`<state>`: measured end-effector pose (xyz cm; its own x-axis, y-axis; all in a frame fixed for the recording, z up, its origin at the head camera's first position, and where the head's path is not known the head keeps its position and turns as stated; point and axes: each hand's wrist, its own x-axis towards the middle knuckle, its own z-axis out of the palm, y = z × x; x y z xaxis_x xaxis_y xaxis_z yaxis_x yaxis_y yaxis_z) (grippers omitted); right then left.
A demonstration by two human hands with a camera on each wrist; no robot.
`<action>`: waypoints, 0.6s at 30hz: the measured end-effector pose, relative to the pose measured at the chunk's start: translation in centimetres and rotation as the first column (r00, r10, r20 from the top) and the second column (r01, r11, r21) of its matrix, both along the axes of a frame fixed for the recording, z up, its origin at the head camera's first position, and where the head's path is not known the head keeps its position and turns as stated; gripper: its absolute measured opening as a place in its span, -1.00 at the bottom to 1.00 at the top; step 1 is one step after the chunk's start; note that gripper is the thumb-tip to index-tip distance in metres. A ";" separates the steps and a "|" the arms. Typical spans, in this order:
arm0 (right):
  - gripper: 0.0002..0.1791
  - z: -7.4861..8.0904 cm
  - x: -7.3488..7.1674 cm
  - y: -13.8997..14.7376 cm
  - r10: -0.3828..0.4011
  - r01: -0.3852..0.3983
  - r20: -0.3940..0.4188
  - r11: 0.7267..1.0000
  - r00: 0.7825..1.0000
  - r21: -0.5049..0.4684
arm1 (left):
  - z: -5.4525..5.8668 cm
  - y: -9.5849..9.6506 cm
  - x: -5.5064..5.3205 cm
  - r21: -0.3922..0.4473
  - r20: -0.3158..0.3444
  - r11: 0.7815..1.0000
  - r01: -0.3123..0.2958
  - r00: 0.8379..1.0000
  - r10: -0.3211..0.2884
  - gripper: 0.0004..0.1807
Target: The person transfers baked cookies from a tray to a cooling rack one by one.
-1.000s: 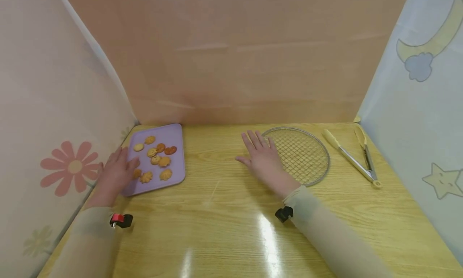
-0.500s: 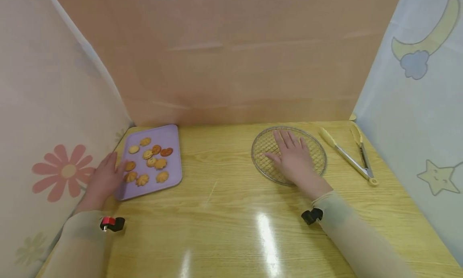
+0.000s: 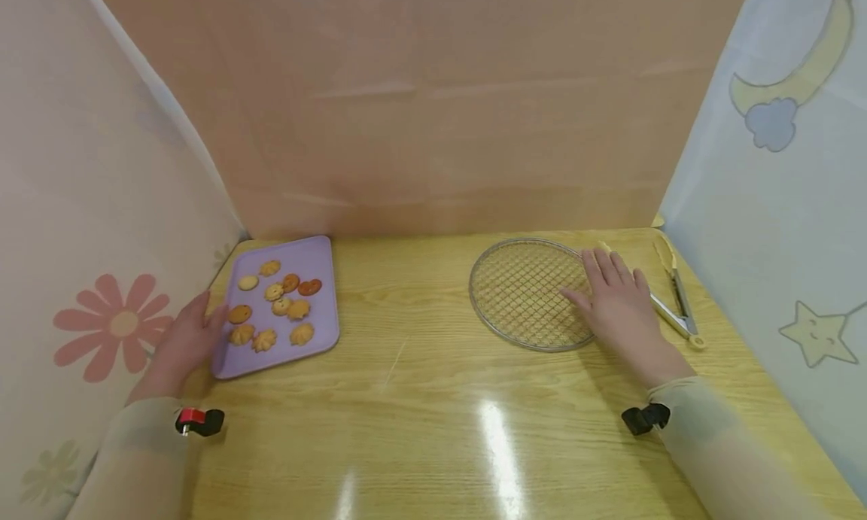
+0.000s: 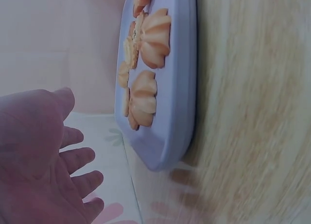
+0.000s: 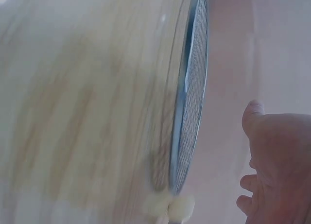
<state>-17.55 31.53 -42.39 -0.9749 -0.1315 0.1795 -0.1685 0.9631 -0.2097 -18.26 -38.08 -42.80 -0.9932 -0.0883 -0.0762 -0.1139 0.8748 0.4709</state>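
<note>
1. Purple tray (image 3: 323,318): at left end of wooden table (image 3: 406,430), toward its far edge; set slightly askew; bears cookies (image 3: 264,340), eleven counted in head view; some scalloped, some round, one dark and pretzel-like; several in the middle touch or overlap.

2. Left hand (image 3: 186,341): just beside tray's left edge, thumb overlapping that edge in head view; left wrist view shows a gap between hand and tray; fingers extended, loosely spread; grips nothing.

3. Wire rack (image 3: 521,294): round, metal rim, diamond mesh; lies right of table's middle, well apart from tray.

4. Right hand (image 3: 619,313): palm down between rack and tongs (image 3: 684,305), covering rack's right edge in head view; right wrist view shows it apart from rack; fingers straight, thumb held out toward rack; grips nothing.

5. Tongs: right of rack; metal arms spread apart, pale yellow ends; ring end toward the person; left arm partly hidden by right hand; pale tips beside rack rim in right wrist view.

6. Surroundings: plain brownish backdrop (image 3: 433,114) behind table; pink flower (image 3: 123,324) on left panel; moon (image 3: 802,76) and star (image 3: 818,334) on right panel; pale sleeves (image 3: 718,445) on both arms.
</note>
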 end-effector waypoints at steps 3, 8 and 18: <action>-0.04 0.0 0.3 1.7 -0.023 0.023 0.012 1.000 1.000 -0.011 | -0.1 -0.2 0.1 0.019 0.004 1.000 -0.009 1.000 0.009 -0.08; -0.04 -0.2 0.5 4.4 -0.072 0.072 0.017 0.997 0.997 -0.006 | -0.5 -0.5 0.0 0.045 0.017 0.999 -0.026 1.000 0.025 -0.12; -0.04 -1.1 1.3 8.9 -0.153 0.153 -0.010 0.988 0.988 -0.010 | -2.0 -1.7 -0.4 0.074 0.086 0.996 -0.042 0.996 0.036 -0.10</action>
<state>-16.25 40.48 -43.54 -0.9815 0.0205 0.1901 -0.0218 0.9758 -0.2177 -18.70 -39.82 -44.76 -0.9788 -0.1177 -0.1675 -0.1894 0.8311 0.5229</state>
